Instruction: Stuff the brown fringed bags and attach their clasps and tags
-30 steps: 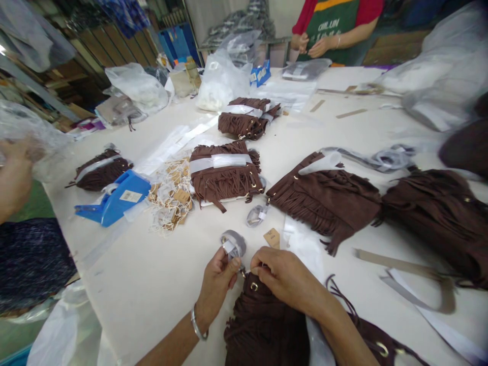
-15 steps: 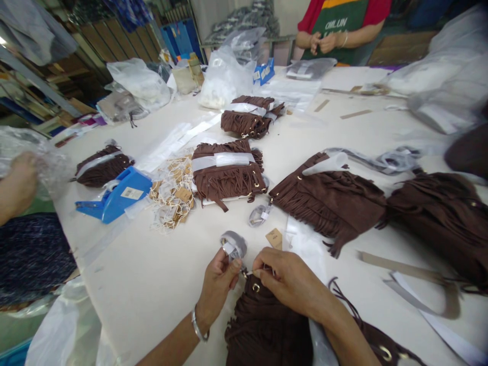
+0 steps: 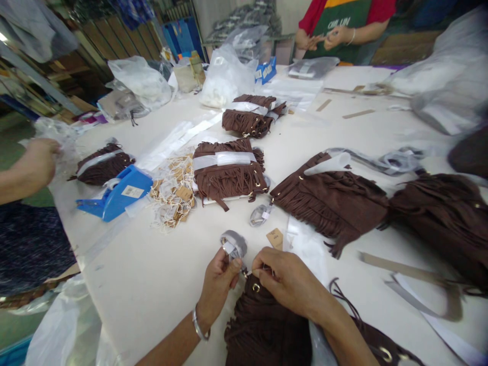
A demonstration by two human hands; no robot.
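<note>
A brown fringed suede bag (image 3: 267, 325) lies at the near table edge under both my hands. My left hand (image 3: 218, 283) is closed, pinching a wrapped grey strap coil (image 3: 233, 244) and the bag's small metal clasp. My right hand (image 3: 287, 280) is closed too, its fingertips pinching at the same clasp by a brass eyelet (image 3: 256, 287). The two hands almost touch. A tan paper tag (image 3: 274, 238) rests just beyond them.
Several brown fringed bags lie on the white table (image 3: 152, 274), some banded with white paper (image 3: 224, 160). A blue tape dispenser (image 3: 118, 195) and a heap of stringed tags (image 3: 173, 190) sit left. Another person's hand (image 3: 36, 162) works at left; a person in a green apron (image 3: 335, 25) stands opposite.
My hands stay almost still on the clasp. The hand at left has moved right toward the table with its plastic bag. The person opposite has shifted their hands.
</note>
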